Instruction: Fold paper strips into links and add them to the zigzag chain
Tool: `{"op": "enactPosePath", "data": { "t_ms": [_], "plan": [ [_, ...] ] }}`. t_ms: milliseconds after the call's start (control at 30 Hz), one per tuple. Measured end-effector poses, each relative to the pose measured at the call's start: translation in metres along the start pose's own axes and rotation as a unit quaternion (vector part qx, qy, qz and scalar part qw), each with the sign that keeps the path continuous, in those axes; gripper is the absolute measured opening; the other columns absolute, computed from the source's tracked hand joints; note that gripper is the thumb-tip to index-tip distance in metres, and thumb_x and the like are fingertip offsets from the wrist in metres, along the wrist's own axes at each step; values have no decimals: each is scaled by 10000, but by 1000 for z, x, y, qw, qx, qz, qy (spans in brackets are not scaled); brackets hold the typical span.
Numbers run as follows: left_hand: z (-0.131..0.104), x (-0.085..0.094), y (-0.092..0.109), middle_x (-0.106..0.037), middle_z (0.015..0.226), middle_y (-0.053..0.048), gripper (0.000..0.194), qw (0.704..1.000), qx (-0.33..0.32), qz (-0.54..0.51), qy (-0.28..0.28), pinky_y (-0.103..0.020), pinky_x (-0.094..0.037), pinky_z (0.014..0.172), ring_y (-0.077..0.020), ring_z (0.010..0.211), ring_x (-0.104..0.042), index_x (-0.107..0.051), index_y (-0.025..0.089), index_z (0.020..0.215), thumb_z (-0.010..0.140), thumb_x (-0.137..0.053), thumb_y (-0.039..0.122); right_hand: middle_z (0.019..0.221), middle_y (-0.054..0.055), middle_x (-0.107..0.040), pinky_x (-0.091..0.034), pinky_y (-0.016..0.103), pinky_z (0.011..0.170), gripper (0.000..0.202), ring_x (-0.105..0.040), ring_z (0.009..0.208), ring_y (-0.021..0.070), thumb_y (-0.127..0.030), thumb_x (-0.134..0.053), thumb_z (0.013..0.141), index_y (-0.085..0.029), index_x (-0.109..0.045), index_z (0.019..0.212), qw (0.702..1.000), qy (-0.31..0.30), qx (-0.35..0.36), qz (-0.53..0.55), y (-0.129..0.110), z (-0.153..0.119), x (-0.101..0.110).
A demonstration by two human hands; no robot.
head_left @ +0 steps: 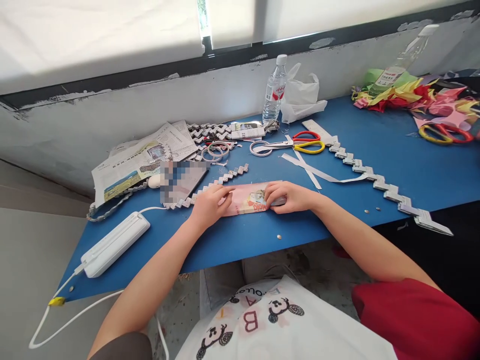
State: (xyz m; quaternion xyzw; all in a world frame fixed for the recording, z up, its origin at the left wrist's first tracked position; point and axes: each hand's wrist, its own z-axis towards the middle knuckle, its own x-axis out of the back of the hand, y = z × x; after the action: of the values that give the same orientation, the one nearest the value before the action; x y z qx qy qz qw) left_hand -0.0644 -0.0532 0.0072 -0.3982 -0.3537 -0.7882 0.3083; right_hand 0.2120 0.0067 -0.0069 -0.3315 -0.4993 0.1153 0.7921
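A pink printed piece of paper lies close to the near edge of the blue table, between my two hands. My left hand has its fingers closed on the left part of the paper. At the right end, my right hand is curled with thumb and fingers gripping the paper. Just beyond my left hand runs a zigzag chain of folded paper, partly hidden by that hand. White paper strips lie crossed beyond my right hand.
Red-and-yellow scissors, a water bottle and a plastic bag stand farther back. Newspaper sheets and a white power strip are at left. A long folded chain reaches past the table edge; coloured paper scraps lie right.
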Motion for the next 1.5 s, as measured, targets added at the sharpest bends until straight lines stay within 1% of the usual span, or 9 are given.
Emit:
{"op": "enactPosePath", "data": {
  "t_ms": [133, 200, 333, 433, 600, 700, 867, 1133, 1500],
  "plan": [
    [8, -9, -5, -621, 1254, -134, 373, 991, 21, 27, -129, -378, -472, 983, -237, 1146, -586, -593, 134, 1243, 947, -434, 295, 869, 66, -718, -512, 327, 838, 141, -630, 909, 205, -182, -607, 781, -201, -745, 806, 996, -25, -48, 75, -3, -2, 6],
    [11, -11, -8, -609, 1268, -132, 365, 986, 28, 28, -163, -397, -455, 1013, -245, 1169, -568, -598, 139, 1230, 942, -461, 316, 910, 82, -714, -515, 353, 843, 168, -633, 912, 219, -270, -591, 833, -202, -744, 836, 995, 26, -83, 45, -1, -2, 7],
    [11, -14, -8, -626, 1185, -117, 320, 985, 59, 24, -158, -378, -465, 990, -233, 1109, -586, -620, 149, 1186, 916, -527, 294, 1051, 116, -684, -499, 443, 893, 270, -612, 1022, 283, -381, -583, 857, -199, -719, 1004, 963, 163, -194, -90, 10, 0, 2],
    [10, -15, -7, -642, 1121, -98, 301, 986, 77, 19, -147, -347, -495, 915, -219, 1037, -606, -629, 163, 1181, 920, -518, 263, 1090, 121, -660, -486, 461, 912, 326, -592, 1057, 300, -406, -614, 840, -200, -698, 1078, 956, 153, -222, -118, 19, 1, -1],
    [10, -15, -7, -677, 1011, -71, 282, 988, 78, 30, -134, -329, -504, 830, -207, 932, -630, -699, 194, 1056, 947, -442, 235, 924, 100, -660, -492, 410, 825, 201, -609, 905, 257, -324, -588, 854, -200, -741, 893, 963, 125, -203, -122, 22, 4, -3],
    [11, -12, -9, -685, 984, -58, 287, 987, 91, 37, -127, -323, -505, 810, -203, 905, -639, -721, 206, 969, 943, -437, 229, 850, 84, -644, -500, 377, 749, 211, -609, 833, 240, -329, -595, 847, -197, -736, 934, 964, 130, -207, -105, 22, 4, -3],
    [10, -5, -12, -679, 1012, -71, 322, 984, 67, 50, -155, -328, -509, 791, -213, 933, -638, -712, 210, 1015, 937, -400, 205, 970, 97, -647, -518, 364, 751, 241, -635, 825, 224, -331, -560, 863, -194, -732, 962, 964, 139, -207, -91, 24, 1, -1],
    [6, 3, -14, -658, 1114, -64, 497, 975, 25, 59, -212, -325, -502, 854, -200, 1035, -604, -675, 232, 1110, 806, -357, 1, 1006, 116, -672, -530, 375, 761, 316, -650, 886, 242, -231, -421, 909, -195, -724, 992, 973, 77, -161, -150, 26, -7, 8],
    [7, 15, -7, -656, 945, -65, 296, 972, 44, 106, -205, -308, -479, 657, -221, 896, -611, -702, 217, 804, 830, -422, 125, 886, 107, -716, -464, 394, 744, 204, -608, 806, 242, -236, -542, 835, -175, -734, 807, 964, 73, -101, -235, 17, -5, 7]
  ]
}}
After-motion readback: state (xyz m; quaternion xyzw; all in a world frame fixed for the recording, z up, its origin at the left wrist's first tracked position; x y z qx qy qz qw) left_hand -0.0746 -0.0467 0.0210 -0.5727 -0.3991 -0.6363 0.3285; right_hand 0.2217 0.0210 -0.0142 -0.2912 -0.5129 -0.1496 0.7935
